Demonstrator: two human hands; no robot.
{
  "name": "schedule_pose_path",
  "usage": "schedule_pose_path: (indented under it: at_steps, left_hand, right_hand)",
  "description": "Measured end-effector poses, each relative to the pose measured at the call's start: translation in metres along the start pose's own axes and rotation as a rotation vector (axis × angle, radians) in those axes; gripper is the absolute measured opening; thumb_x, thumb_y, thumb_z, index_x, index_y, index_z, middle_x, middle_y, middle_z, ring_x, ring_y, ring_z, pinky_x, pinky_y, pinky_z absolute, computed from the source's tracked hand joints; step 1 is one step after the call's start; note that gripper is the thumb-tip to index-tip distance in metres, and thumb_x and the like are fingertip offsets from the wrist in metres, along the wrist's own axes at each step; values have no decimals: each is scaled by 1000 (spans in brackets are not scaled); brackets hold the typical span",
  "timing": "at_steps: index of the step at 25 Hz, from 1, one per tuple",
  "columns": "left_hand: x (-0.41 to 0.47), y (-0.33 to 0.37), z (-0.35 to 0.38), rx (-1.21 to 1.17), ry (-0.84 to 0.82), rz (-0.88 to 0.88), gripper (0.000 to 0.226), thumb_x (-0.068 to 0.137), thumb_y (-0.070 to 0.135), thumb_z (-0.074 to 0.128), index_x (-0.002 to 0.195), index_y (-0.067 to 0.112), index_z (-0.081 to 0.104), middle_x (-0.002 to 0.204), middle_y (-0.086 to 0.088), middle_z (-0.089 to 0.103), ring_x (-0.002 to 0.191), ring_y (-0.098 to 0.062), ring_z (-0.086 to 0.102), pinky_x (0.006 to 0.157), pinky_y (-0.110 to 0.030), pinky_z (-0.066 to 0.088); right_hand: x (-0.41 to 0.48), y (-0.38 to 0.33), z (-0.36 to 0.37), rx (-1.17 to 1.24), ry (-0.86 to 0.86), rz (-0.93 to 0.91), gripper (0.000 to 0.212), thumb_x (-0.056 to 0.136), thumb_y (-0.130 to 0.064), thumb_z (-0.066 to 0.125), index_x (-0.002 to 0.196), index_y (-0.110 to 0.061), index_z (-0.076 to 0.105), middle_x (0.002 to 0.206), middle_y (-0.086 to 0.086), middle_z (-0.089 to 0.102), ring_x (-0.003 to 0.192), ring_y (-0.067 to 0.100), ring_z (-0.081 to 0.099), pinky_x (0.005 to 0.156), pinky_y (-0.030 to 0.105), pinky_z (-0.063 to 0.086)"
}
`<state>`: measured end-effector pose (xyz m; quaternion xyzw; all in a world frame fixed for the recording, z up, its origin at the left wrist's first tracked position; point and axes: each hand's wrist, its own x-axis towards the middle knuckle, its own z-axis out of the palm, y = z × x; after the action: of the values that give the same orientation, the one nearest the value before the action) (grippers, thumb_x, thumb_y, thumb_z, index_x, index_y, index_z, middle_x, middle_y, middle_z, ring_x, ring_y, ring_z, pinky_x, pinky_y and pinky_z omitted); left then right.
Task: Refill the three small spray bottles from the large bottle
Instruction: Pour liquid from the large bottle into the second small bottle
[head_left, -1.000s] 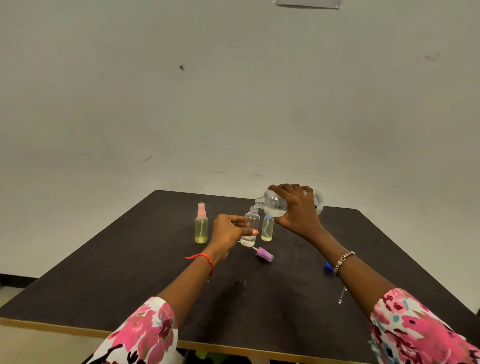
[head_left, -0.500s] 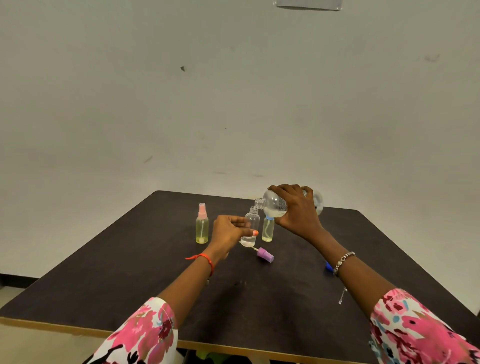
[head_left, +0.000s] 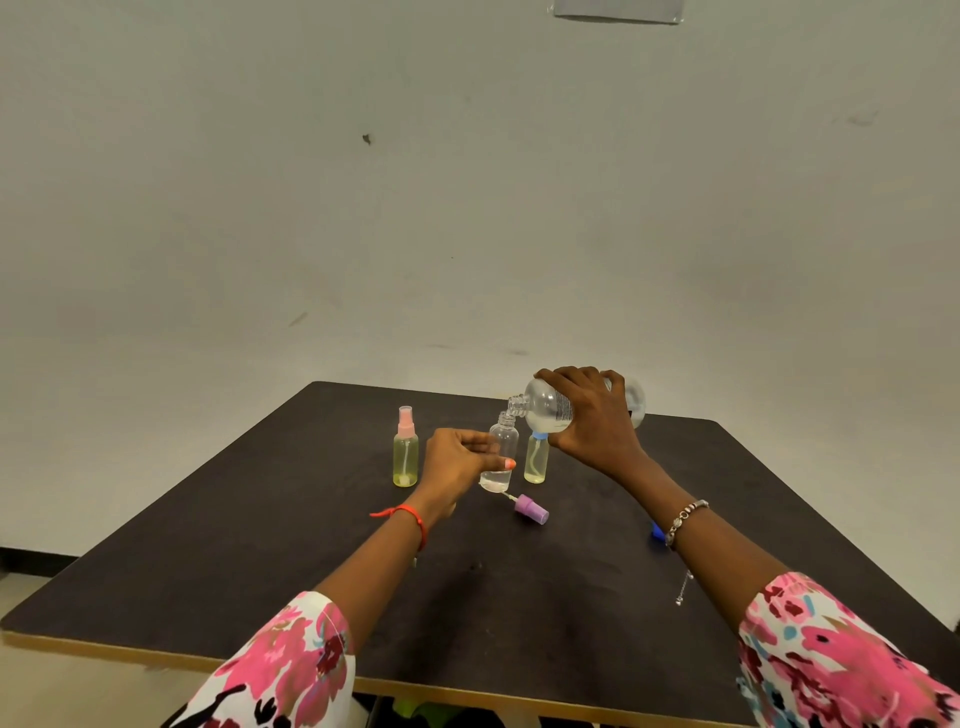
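My right hand (head_left: 592, 423) grips the large clear bottle (head_left: 545, 408), tipped on its side with its open neck over the mouth of a small uncapped clear bottle (head_left: 503, 452). That small bottle stands upright with a little clear liquid at its bottom, and my left hand (head_left: 457, 462) holds it by the side. Its purple spray cap (head_left: 531, 509) lies on the table just in front. A pink-capped spray bottle (head_left: 405, 449) with yellowish liquid stands to the left. A blue-capped one (head_left: 536, 460) with yellowish liquid stands just right, partly behind the large bottle.
Everything sits on a dark square table (head_left: 260, 545) with a light wooden front edge, set against a plain wall. A small blue cap (head_left: 657, 532) peeks out beside my right wrist. A thin chain (head_left: 683, 590) hangs from my bracelet.
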<state>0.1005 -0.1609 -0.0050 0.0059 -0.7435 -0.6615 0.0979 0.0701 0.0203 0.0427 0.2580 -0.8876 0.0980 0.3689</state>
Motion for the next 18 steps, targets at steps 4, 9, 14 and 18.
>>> schedule_pose_path:
  at_steps: [4, 9, 14, 18]
  left_hand:
    - [-1, 1, 1, -4, -1, -3, 43, 62, 5, 80, 103, 4, 66, 101, -10, 70, 91, -17, 65, 79, -27, 53]
    - [-3, 2, 0, 5, -5, 1, 42, 63, 6, 79, 103, 5, 66, 101, -8, 69, 83, -10, 63, 65, -15, 49]
    - [-4, 2, 0, -4, 0, 0, 41, 62, 6, 80, 101, 6, 67, 99, -7, 70, 84, -11, 64, 66, -17, 50]
    - [-4, 0, -2, -10, -3, 6, 41, 61, 5, 80, 100, 6, 67, 97, -7, 70, 88, -15, 65, 75, -23, 52]
  right_hand:
    - [0, 0, -1, 2, -3, -3, 64, 63, -28, 77, 122, -22, 54, 118, 1, 61, 109, 24, 54, 98, 45, 28]
    - [0, 0, -1, -6, -2, -5, 65, 62, -29, 77, 122, -22, 54, 117, 1, 61, 108, 24, 54, 97, 46, 29]
    - [-1, -1, 0, -6, 15, -4, 65, 61, -27, 78, 121, -23, 54, 115, 0, 62, 105, 24, 55, 96, 45, 30]
    - [-1, -1, 2, -12, 4, -5, 66, 60, -26, 78, 122, -23, 54, 116, 0, 61, 106, 24, 55, 97, 45, 30]
